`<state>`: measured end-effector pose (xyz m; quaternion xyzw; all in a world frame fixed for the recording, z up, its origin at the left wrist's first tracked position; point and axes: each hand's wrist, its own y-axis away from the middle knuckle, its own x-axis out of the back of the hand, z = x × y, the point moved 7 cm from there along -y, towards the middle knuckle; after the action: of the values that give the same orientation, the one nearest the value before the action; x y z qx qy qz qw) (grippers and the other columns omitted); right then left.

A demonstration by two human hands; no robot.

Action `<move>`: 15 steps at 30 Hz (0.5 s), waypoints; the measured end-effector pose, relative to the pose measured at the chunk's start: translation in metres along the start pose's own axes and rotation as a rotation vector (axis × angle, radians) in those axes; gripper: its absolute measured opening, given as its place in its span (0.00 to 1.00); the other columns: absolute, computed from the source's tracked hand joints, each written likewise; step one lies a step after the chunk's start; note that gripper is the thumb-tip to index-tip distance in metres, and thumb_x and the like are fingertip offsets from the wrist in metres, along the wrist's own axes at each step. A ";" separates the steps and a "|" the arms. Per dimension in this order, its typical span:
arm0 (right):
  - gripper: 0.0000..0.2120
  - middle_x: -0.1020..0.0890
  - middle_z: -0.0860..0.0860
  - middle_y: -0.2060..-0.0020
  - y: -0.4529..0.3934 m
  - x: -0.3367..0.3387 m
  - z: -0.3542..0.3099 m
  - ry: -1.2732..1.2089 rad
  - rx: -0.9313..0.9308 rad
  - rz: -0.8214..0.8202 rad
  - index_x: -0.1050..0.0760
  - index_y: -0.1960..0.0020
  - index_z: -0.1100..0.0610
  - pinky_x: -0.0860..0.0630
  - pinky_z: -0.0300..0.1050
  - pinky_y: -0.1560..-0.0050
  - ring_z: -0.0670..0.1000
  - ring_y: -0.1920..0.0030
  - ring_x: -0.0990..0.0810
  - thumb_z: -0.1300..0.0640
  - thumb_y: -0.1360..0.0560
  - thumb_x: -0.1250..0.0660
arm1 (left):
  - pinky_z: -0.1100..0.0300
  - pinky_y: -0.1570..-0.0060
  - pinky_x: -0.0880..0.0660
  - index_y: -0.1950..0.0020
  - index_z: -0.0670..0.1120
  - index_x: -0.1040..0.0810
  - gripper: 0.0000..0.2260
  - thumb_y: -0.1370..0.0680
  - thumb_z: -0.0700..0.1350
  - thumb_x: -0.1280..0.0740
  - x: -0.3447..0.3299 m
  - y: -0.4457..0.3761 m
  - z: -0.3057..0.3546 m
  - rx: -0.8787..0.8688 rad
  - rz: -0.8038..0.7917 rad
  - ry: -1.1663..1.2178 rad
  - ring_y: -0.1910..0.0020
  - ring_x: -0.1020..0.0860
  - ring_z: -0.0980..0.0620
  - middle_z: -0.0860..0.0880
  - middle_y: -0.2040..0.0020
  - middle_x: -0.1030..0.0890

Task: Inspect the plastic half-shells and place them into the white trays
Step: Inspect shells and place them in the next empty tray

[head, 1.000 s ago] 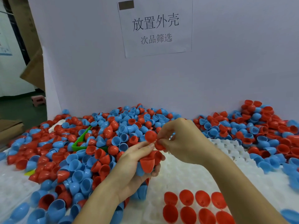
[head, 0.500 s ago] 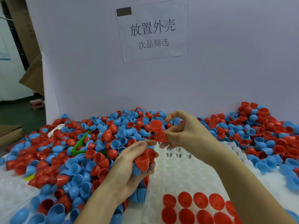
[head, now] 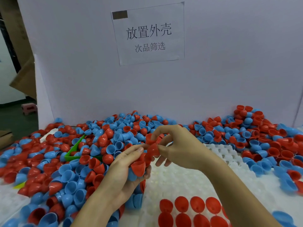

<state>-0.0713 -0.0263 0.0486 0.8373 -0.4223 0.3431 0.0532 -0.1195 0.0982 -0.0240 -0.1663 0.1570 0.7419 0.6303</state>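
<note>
Against a white backboard (head: 229,63) bearing a printed sign (head: 148,34), we see red and blue half-shells (head: 78,154) heaped across the bench. The white tray (head: 188,182) before us holds two rows of red shells (head: 196,212). Our left hand (head: 122,176) cups several shells; our right hand (head: 182,149) pinches one red half-shell (head: 153,149) above the tray.

Left hand (head: 126,172) cupped palm-up, right hand (head: 178,148) pinching, fingertips meeting
</note>
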 end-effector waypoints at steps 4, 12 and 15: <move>0.10 0.14 0.52 0.60 -0.001 0.001 -0.002 0.051 0.016 0.000 0.23 0.49 0.50 0.18 0.39 0.65 0.47 0.65 0.14 0.65 0.21 0.35 | 0.57 0.67 0.22 0.49 0.42 0.15 0.13 0.30 0.45 0.31 -0.004 0.005 0.002 -0.009 -0.015 -0.009 0.66 0.21 0.48 0.40 0.56 0.18; 0.08 0.14 0.48 0.62 -0.003 0.005 -0.001 0.154 0.046 0.057 0.23 0.50 0.47 0.16 0.45 0.59 0.45 0.63 0.15 0.60 0.21 0.32 | 0.58 0.66 0.21 0.50 0.44 0.14 0.11 0.29 0.45 0.32 -0.006 0.006 0.004 -0.029 -0.034 -0.024 0.66 0.21 0.49 0.41 0.58 0.18; 0.04 0.14 0.46 0.64 -0.005 0.007 -0.001 0.156 0.058 0.084 0.20 0.49 0.50 0.19 0.36 0.62 0.41 0.64 0.16 0.58 0.22 0.30 | 0.58 0.67 0.21 0.50 0.45 0.14 0.11 0.28 0.45 0.32 -0.005 0.005 0.004 -0.037 -0.025 -0.023 0.66 0.20 0.49 0.41 0.58 0.18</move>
<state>-0.0650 -0.0277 0.0544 0.7907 -0.4417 0.4214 0.0473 -0.1244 0.0951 -0.0180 -0.1716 0.1338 0.7386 0.6381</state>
